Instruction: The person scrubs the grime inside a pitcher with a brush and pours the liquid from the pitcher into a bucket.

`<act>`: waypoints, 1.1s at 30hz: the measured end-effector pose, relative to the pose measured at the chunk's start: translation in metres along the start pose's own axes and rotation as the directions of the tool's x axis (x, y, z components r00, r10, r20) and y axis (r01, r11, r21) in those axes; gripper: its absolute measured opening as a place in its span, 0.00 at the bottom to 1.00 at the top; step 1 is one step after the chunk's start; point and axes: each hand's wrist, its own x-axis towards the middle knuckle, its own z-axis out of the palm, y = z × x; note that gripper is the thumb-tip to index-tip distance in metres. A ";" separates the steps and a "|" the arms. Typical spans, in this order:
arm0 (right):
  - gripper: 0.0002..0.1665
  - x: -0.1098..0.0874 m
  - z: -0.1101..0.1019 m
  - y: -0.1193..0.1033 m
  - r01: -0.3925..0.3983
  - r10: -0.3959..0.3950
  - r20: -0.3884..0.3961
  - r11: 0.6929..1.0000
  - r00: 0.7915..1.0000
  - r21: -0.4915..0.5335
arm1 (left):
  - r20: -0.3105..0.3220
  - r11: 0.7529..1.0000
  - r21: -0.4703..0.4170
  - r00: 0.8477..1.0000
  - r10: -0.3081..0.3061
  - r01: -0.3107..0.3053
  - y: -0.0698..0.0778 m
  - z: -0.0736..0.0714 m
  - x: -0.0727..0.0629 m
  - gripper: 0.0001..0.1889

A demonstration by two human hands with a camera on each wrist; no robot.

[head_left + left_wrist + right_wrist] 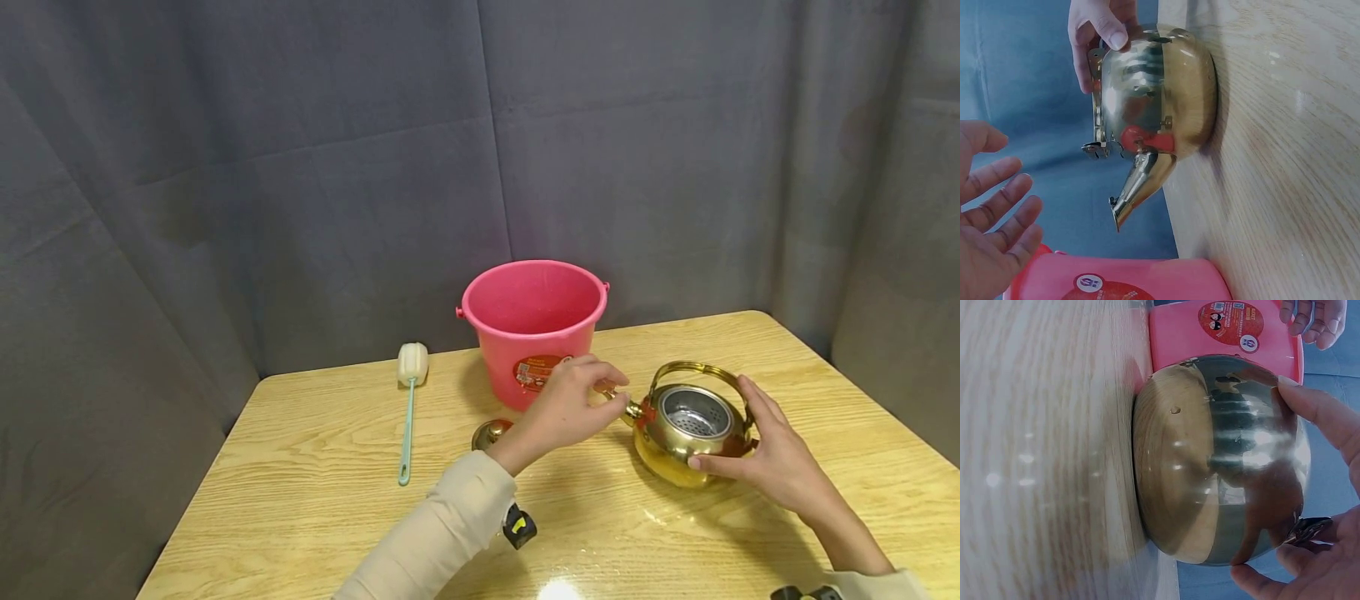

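A shiny gold teapot stands upright on the wooden table at the right, lidless, with a perforated metal strainer in its mouth. My right hand grips its right side, thumb on the front of the body and fingers by the foot of the raised handle. Beyond the spout's tip is my left hand, holding nothing; in the left wrist view its fingers spread apart from the spout. Partly behind the left wrist lies the gold lid with its knob up.
A pink bucket with a red label is at the back of the table, behind my left hand. Left of it lies a sponge brush with a pale green handle. Small wet spots glint on the tabletop. Grey curtains surround the table.
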 end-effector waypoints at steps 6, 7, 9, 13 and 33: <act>0.76 0.000 0.000 -0.001 -0.001 0.001 0.001 1.000 1.000 -0.001 | 0.011 0.998 0.031 0.998 0.058 -0.059 0.002 0.004 0.004 0.11; 0.76 0.000 0.000 -0.001 -0.001 0.001 0.000 1.000 1.000 -0.002 | 0.015 0.997 0.031 0.998 0.063 -0.064 0.003 0.005 0.005 0.11; 0.76 0.000 0.000 -0.001 0.001 -0.001 -0.003 1.000 1.000 -0.004 | 0.025 0.996 0.042 0.997 0.071 -0.072 0.004 0.007 0.006 0.12; 0.75 0.000 0.001 0.000 0.006 -0.006 -0.010 1.000 1.000 -0.009 | 0.050 0.994 0.060 0.995 0.085 -0.088 0.008 0.010 0.009 0.12; 0.75 0.000 0.001 0.000 0.000 0.000 0.006 1.000 1.000 -0.016 | 0.075 0.983 0.088 0.986 0.152 -0.158 0.018 0.028 0.018 0.10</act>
